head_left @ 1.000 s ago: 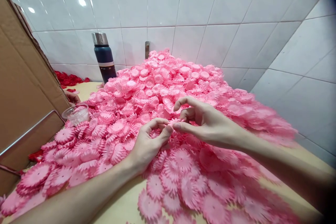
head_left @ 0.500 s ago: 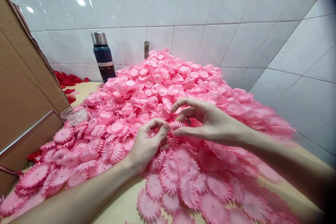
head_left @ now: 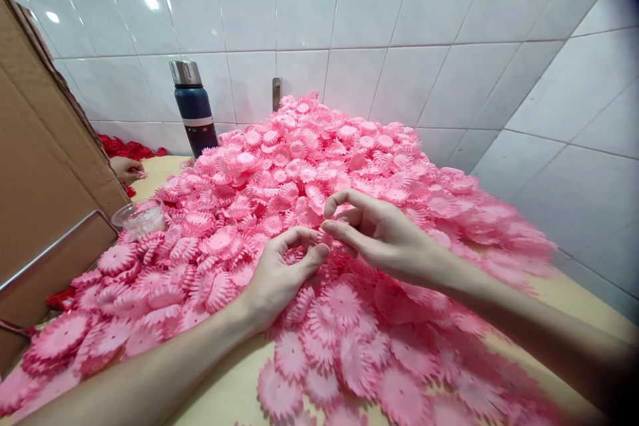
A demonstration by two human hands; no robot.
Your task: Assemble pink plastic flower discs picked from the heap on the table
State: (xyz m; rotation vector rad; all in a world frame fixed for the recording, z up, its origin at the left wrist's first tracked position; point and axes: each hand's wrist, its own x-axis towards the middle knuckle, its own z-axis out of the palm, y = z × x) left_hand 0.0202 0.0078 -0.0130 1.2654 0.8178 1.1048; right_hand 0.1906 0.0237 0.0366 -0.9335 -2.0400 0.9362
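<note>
- Tiled wall [head_left: 369, 0] behind the bench [head_left: 224, 383].
- Heap of pink flowers [head_left: 299, 160] across the bench.
- Cardboard box [head_left: 44, 126] at the left.
- Right hand [head_left: 382, 233] beside the left; cannot tell whether it grips.
- Left hand [head_left: 282, 273], thumb and forefinger pinching.
- Blue bottle [head_left: 194, 110], upright behind the heap.
- One flower [head_left: 322, 237], mostly hidden, at the left hand's fingertips.

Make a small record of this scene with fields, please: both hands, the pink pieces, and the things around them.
Left hand: thumb and forefinger tips near each other; any held piece is unclear
Right hand: fingers curled, fingertips beside the left's; grip unclear
Pink pieces: large heap, fringed edges, spread over a yellowish table
Bottle: dark blue, silver cap, behind heap, left of its peak
Clear cup: at heap's left edge, beside cardboard
Co-worker's hand: partly hidden behind cardboard
Backdrop: white tiled wall
</note>
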